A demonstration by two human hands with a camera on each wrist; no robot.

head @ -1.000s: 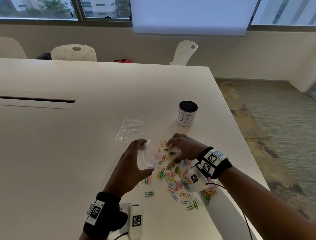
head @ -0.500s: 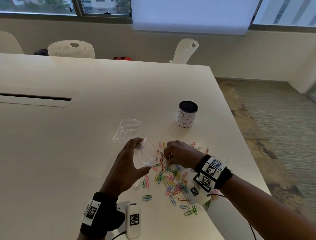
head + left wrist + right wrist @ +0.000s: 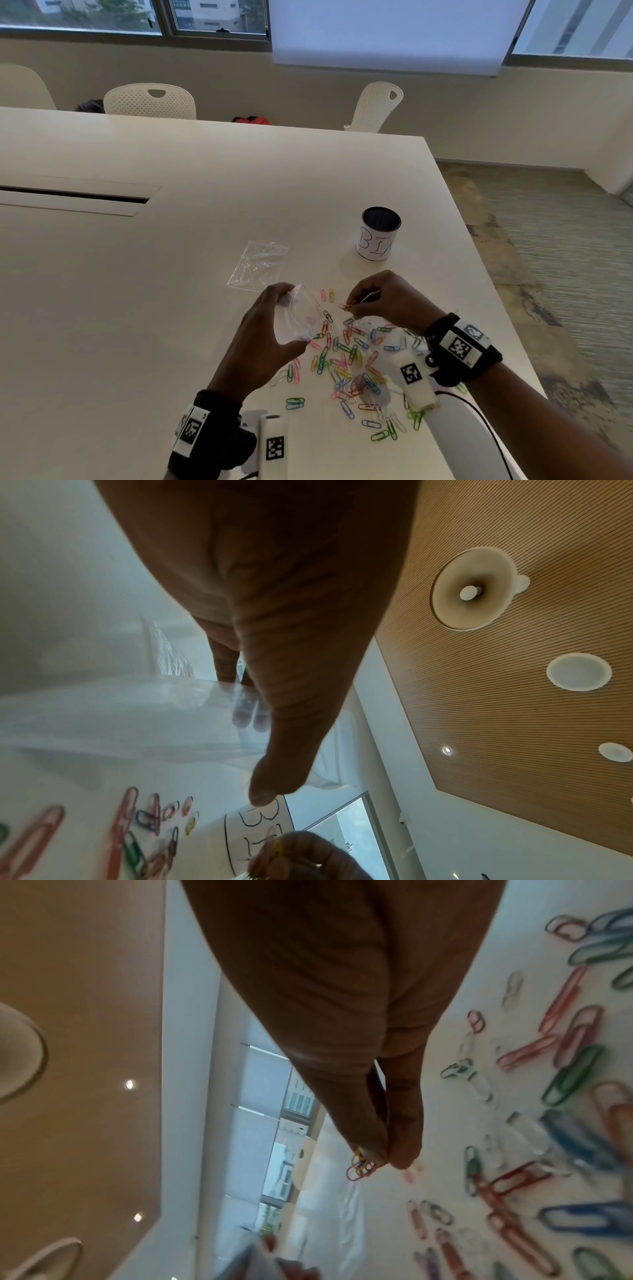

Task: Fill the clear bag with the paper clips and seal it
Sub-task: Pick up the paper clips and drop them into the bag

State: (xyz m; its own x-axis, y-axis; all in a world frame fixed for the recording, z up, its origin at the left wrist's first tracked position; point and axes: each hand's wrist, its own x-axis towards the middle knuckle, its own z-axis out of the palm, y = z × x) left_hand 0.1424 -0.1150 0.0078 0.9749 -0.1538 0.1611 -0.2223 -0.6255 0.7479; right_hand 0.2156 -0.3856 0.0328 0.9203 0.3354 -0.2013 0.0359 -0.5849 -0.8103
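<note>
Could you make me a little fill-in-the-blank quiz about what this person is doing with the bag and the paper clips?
1. The left hand holds the clear bag with its mouth ____.
2. The right hand pinches a few ____ above the scattered paper clips.
3. The cup marked with handwriting stands on the ____, beyond the clips.
4. A second clear bag lies ____ on the table.

Missing words: open; paper clips; table; flat
</note>
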